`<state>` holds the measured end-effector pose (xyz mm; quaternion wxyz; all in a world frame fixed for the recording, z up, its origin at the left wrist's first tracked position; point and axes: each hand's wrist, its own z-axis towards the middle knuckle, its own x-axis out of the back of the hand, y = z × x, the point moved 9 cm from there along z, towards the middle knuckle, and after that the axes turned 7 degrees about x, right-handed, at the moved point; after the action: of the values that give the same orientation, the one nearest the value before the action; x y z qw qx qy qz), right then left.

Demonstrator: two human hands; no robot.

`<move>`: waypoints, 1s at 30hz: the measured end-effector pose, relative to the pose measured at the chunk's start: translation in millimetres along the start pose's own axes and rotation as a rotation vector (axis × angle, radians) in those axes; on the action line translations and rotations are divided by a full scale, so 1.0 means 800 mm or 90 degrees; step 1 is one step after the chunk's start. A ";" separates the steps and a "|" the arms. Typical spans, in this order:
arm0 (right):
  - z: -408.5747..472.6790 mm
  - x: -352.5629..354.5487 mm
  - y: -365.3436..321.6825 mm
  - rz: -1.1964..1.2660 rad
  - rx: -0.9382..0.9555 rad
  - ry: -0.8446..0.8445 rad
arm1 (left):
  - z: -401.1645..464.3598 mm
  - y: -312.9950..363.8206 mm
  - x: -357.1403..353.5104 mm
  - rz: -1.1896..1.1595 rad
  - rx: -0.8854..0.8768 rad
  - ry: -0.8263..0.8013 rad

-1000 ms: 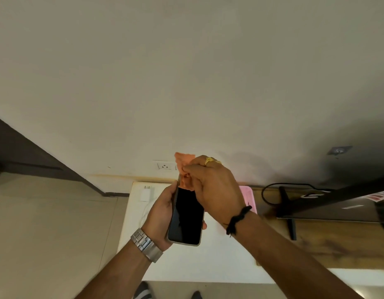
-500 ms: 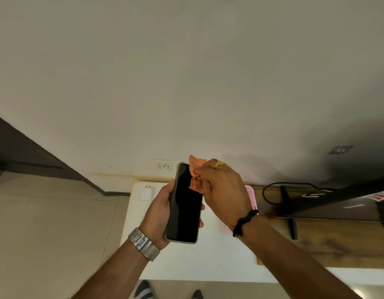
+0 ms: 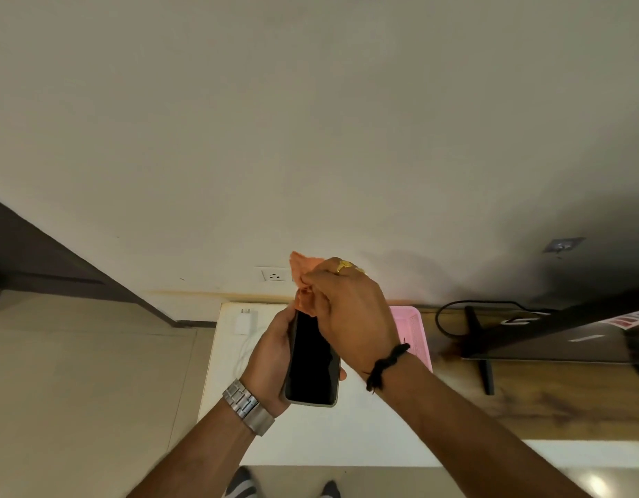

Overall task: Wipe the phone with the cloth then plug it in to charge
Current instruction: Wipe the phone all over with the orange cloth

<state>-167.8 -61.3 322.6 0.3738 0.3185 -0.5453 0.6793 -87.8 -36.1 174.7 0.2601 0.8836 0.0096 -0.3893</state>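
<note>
My left hand (image 3: 271, 357) grips a black phone (image 3: 312, 364) by its left edge, screen up, above the white table (image 3: 346, 433). My right hand (image 3: 350, 314) pinches an orange cloth (image 3: 303, 278) and presses it on the phone's top end, hiding that part of the screen. A white charger adapter (image 3: 244, 322) lies on the table's far left corner, its thin white cable (image 3: 243, 354) trailing toward me. A white wall socket (image 3: 273, 274) sits just above the table.
A pink basket (image 3: 411, 328) stands on the table behind my right wrist. To the right, a wooden surface (image 3: 547, 400) carries a black monitor (image 3: 580, 336) on a stand with a black cable loop (image 3: 450, 310). My feet show at the table's near edge.
My right hand and the cloth slid back left onto the phone's top end after being off to its right side. The phone dropped slightly lower in my left hand.
</note>
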 end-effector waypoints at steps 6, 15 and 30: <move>-0.013 0.002 0.030 -0.035 -0.043 -0.034 | -0.001 0.008 0.015 -0.012 -0.002 0.002; -0.009 0.002 0.014 -0.028 -0.008 -0.017 | 0.000 0.003 0.017 -0.028 0.000 0.007; -0.009 -0.001 0.043 -0.038 -0.061 -0.053 | 0.002 0.002 0.014 -0.008 0.046 0.016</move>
<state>-196.7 -58.5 303.2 0.3857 0.3443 -0.5824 0.6273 -80.3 -40.6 166.7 0.2257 0.8971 0.0045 -0.3798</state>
